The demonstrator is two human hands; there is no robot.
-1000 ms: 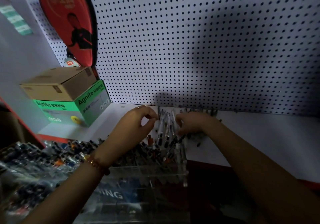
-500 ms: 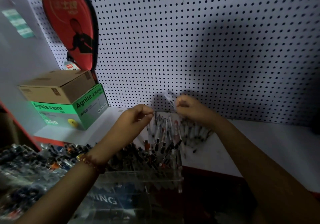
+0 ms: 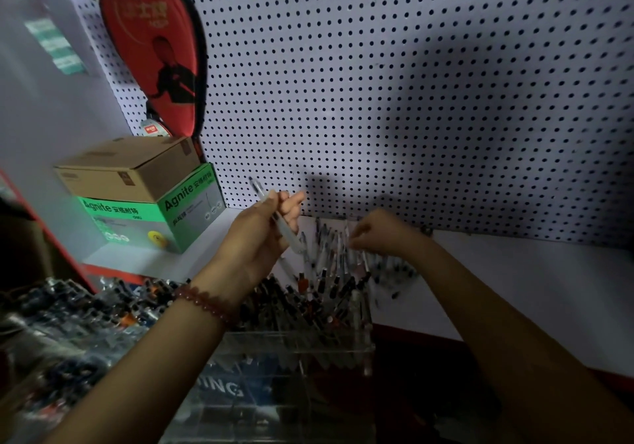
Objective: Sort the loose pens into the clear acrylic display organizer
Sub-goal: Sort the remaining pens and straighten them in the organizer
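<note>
Pen [image 3: 290,236] up in left hand [image 3: 255,241], right hand [image 3: 382,234] low among loose pens [image 3: 394,270]

Grips pen in left hand, fingers and thumb curled round clear barrel. Tilted: one end up and left against pegboard [image 3: 377,83], other end down and right toward standing pens [image 3: 319,292]. Beaded bracelet [image 3: 206,301] round left wrist.

Reaches with right hand, just right of left one, fingers bent down onto far tops of standing pens. Too blurred to tell whether pinching one or only touching.

Acrylic organizer [image 3: 298,352] at near centre, below both hands, packed with standing pens that lean away toward pegboard. Loose pens scattered on white shelf [image 3: 514,289] just right of organizer, under right wrist.

Far left on shelf: cardboard box [image 3: 127,169] stacked on green box [image 3: 185,210]. Above them, hanging on pegboard, red paddle case [image 3: 154,49]. Near left, beside organizer: blurred heap of packaged pens [image 3: 68,313].
</note>
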